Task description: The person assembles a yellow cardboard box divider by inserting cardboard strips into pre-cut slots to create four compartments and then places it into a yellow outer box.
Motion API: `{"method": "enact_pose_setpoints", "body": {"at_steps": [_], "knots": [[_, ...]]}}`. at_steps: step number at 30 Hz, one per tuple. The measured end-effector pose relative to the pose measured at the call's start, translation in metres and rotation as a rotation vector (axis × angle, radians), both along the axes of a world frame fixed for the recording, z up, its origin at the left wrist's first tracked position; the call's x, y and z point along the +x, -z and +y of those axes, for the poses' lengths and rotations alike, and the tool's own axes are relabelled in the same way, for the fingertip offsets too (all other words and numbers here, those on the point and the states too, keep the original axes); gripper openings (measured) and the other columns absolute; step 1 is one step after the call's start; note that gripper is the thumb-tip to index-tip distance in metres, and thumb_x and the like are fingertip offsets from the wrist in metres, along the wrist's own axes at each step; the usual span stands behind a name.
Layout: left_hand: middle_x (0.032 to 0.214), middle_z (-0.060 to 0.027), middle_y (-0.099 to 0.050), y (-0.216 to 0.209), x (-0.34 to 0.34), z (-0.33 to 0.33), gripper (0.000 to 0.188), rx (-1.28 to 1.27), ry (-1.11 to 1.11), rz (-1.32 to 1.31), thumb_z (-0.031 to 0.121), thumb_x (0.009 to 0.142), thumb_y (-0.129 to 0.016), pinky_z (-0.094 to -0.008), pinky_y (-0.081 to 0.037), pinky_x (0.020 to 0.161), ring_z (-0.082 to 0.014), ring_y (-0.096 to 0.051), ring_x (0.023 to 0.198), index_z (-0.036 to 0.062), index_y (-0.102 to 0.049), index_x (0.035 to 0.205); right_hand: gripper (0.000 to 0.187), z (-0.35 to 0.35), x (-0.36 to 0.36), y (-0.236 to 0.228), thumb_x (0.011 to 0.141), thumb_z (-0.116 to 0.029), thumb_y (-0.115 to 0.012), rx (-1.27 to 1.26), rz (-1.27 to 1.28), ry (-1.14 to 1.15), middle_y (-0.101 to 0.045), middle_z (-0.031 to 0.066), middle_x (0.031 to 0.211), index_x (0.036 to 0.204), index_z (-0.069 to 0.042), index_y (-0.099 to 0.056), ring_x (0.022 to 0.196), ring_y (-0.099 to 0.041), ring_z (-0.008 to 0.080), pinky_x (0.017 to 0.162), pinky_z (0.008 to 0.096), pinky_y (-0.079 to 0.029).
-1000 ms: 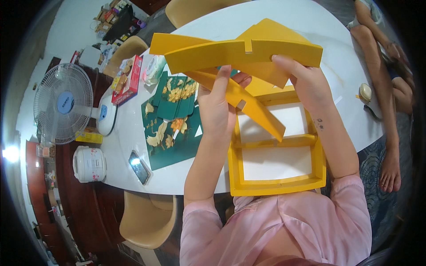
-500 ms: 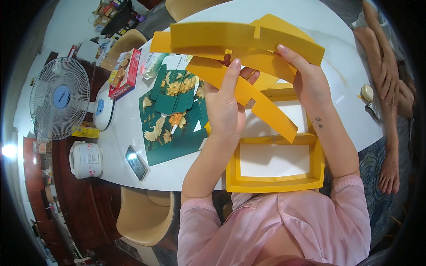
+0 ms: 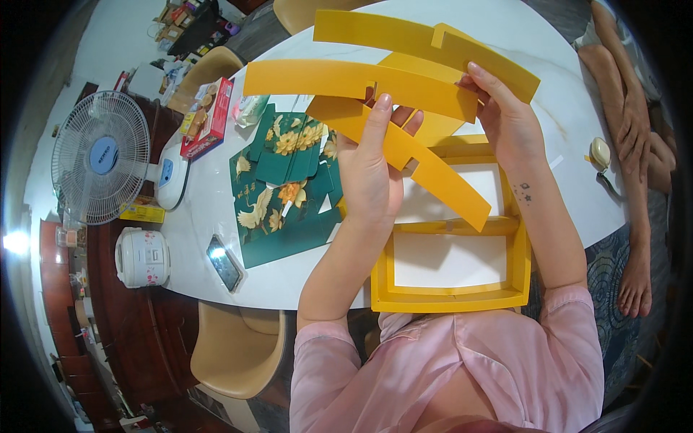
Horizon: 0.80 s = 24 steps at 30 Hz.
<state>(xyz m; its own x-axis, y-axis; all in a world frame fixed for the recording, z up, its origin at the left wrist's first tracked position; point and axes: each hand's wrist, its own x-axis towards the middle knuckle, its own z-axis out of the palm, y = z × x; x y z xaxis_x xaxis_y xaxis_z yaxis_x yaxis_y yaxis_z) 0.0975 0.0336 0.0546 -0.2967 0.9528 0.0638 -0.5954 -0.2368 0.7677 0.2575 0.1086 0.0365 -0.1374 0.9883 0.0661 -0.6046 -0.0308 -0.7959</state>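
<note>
Seated at a white oval table [image 3: 216,216], a person in a pink top holds slotted yellow card strips [image 3: 361,79] raised above a yellow box frame [image 3: 447,296] that lies flat on the table's near edge. The left hand [image 3: 372,180] pinches the strips where they cross, fingers pressed together behind one long strip and the thumb laid over its front. The right hand [image 3: 509,119] grips the strips' right end, fingertips curled over the top edge. A flattened green box with crane and flower prints [image 3: 281,187] lies just left of the frame, a phone [image 3: 224,263] near the table's edge. A white fan [image 3: 101,159] and a rice cooker [image 3: 143,257] stand beyond.
</note>
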Motion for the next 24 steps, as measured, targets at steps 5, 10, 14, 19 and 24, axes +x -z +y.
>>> {"method": "enact_pose_setpoints", "body": {"at_steps": [5,10,14,19,24], "knots": [[0.121,-0.0054,-0.059,-0.002,-0.001,-0.001,0.034,-0.005,0.0,0.007,0.016,0.096,-0.067,-0.0363,-0.054,0.097,-0.0219,-0.064,0.109,0.0117,-0.052,0.127,0.033,-0.004,-0.004,-0.004,0.086,-0.018,-0.078,-0.033,0.005,0.026,-0.067,0.0032,0.106,0.113,-0.007,-0.065,0.103,-0.062,0.0144,0.094,0.0323,-0.046],[0.116,-0.0001,-0.06,-0.003,-0.004,-0.004,0.033,-0.054,0.032,0.047,0.022,0.097,-0.066,-0.0325,-0.052,0.083,-0.0164,-0.062,0.101,0.0156,-0.054,0.128,0.029,-0.006,-0.002,-0.006,0.086,-0.018,-0.078,-0.073,-0.018,-0.033,-0.068,0.0043,0.104,0.109,-0.007,-0.067,0.101,-0.063,0.0148,0.093,0.0324,-0.046],[0.111,0.0022,-0.061,0.0,-0.002,-0.001,0.031,-0.06,0.023,0.062,0.025,0.096,-0.068,-0.0296,-0.048,0.075,-0.0134,-0.061,0.097,0.0171,-0.058,0.125,0.026,-0.004,-0.001,-0.001,0.086,-0.018,-0.077,-0.044,-0.056,-0.05,-0.068,0.0051,0.102,0.107,-0.006,-0.068,0.097,-0.063,0.0152,0.091,0.0324,-0.048],[0.11,0.0012,-0.064,0.001,-0.004,-0.001,0.025,-0.051,0.051,0.005,0.024,0.097,-0.068,-0.029,-0.051,0.078,-0.0147,-0.061,0.096,0.0145,-0.062,0.119,0.026,-0.004,-0.003,0.001,0.087,-0.019,-0.076,0.038,-0.123,-0.092,-0.069,0.005,0.101,0.108,-0.005,-0.068,0.096,-0.064,0.0155,0.09,0.0315,-0.049],[0.11,0.0013,-0.065,0.001,-0.003,0.0,0.022,-0.073,0.035,0.0,0.024,0.097,-0.068,-0.0293,-0.051,0.078,-0.0167,-0.062,0.096,0.014,-0.065,0.116,0.028,-0.016,-0.008,-0.008,0.09,-0.019,-0.073,0.048,-0.179,-0.123,-0.069,0.0045,0.105,0.113,-0.004,-0.067,0.101,-0.064,0.0143,0.09,0.0297,-0.05]]}}
